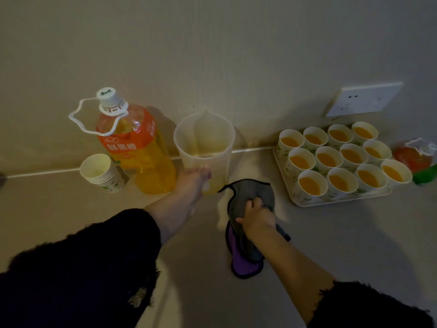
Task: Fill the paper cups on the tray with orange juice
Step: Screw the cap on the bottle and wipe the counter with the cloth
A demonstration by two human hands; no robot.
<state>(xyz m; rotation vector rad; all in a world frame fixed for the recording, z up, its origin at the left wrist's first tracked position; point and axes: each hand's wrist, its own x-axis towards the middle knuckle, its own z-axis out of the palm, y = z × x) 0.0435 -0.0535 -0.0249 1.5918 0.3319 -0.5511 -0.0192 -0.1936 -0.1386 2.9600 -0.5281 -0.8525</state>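
A white tray (282, 175) at the right holds several paper cups (309, 185), each with orange juice in it. A clear plastic jug (204, 143) stands by the wall with a little juice at its bottom. My left hand (191, 183) grips the jug's lower side. My right hand (256, 216) holds a grey and purple cloth (246, 261) bunched on the counter just in front of the jug. A large capped bottle of orange juice (139, 157) stands left of the jug.
A stack of empty paper cups (101, 172) lies tilted left of the bottle. A second bottle (416, 157) lies on its side right of the tray. A wall socket (364, 99) sits above the tray. The wall runs close behind everything.
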